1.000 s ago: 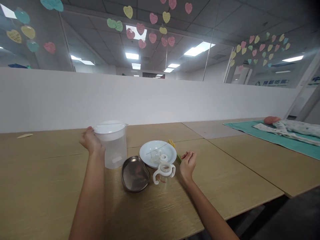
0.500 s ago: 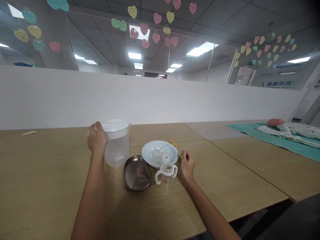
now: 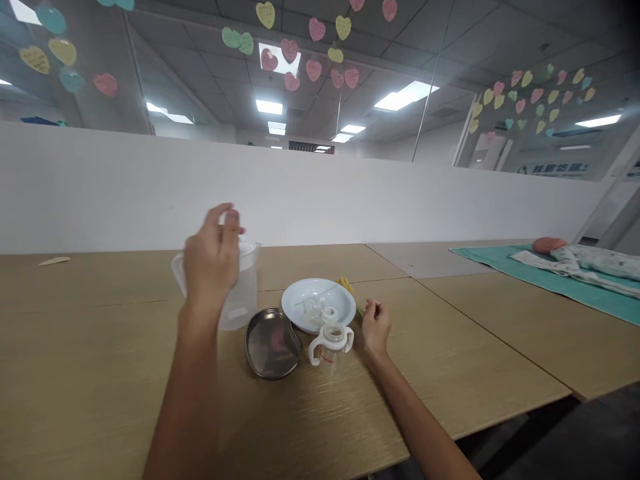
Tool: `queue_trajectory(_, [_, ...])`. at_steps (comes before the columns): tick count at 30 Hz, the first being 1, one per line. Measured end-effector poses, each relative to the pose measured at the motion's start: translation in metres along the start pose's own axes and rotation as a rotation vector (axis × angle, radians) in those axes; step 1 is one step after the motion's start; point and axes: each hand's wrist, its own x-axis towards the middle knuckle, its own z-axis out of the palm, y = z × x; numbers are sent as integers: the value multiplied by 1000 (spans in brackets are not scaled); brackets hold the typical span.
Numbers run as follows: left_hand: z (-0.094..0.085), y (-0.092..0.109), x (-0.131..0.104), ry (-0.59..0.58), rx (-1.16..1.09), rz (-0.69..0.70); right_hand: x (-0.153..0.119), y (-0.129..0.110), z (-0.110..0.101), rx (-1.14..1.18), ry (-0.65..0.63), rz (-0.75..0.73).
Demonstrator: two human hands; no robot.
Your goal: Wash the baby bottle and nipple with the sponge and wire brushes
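Note:
My left hand (image 3: 213,257) is raised in front of a clear plastic measuring jug (image 3: 239,297), its fingers bent but apart. It is off the jug's handle (image 3: 178,273) and hides part of the white top. My right hand (image 3: 376,328) rests on the table with curled fingers, nothing visible in them. Close beside it lies a brush with a yellow head (image 3: 345,285) and green handle. Between my hands stand a steel kidney dish (image 3: 273,347), a two-handled baby bottle (image 3: 330,347) without a top, and a white bowl (image 3: 295,292) holding a clear teat part (image 3: 313,309) and a white ring (image 3: 329,313).
A low white wall (image 3: 320,200) with glass above borders the table's back. At the right, a green mat (image 3: 480,257) bears a patterned cloth (image 3: 595,259) and a doll-like head (image 3: 549,245). A thin pale piece (image 3: 55,261) lies at the far left.
My left hand has let go of the jug's handle and moved right and up, in front of the jug's rim. My right hand has hardly moved. The view has shifted slightly.

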Motion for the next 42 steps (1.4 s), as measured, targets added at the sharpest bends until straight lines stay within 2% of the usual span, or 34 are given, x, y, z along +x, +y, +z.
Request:
queue_trajectory(2, [20, 4, -6, -234, -91, 88, 2, 3, 0, -21, 34, 57])
queue_trajectory(5, [58, 2, -22, -706, 184, 178, 4, 7, -1, -58, 86, 121])
queue_trajectory(7, [84, -2, -37, -991, 356, 247, 6, 9, -1, -79, 68, 131])
queue_trajectory(9, [107, -7, -54, -1155, 493, 321, 6, 9, 0, -95, 23, 130])
queue_trajectory(12, [131, -15, -76, -1244, 529, 336, 6, 9, 1, -103, -20, 131])
queue_trajectory(17, [144, -24, -87, -1288, 553, 353, 2, 12, 1, -234, -93, 87])
queue_trajectory(23, [146, -33, -88, -1299, 575, 351, 2, 22, 5, -369, -91, -130])
queue_trajectory(29, [144, -32, -90, -1311, 586, 320, 3, 26, 6, -409, -98, -188])
queue_trajectory(31, [144, -32, -87, -1281, 585, 312, 2, 23, 4, -519, -108, -193])
queue_trajectory(34, [142, -30, -80, -1206, 571, 307, 3, 19, 1, -729, -194, -178])
queue_trajectory(36, [139, -29, -75, -1144, 553, 316, 4, 17, -1, -772, -232, -158])
queue_trajectory(39, [134, -26, -68, -1061, 523, 332, 7, 16, -2, -683, -214, -80])
queue_trajectory(42, [129, -22, -64, -966, 529, 304, 9, 15, -2, -447, -143, 58])
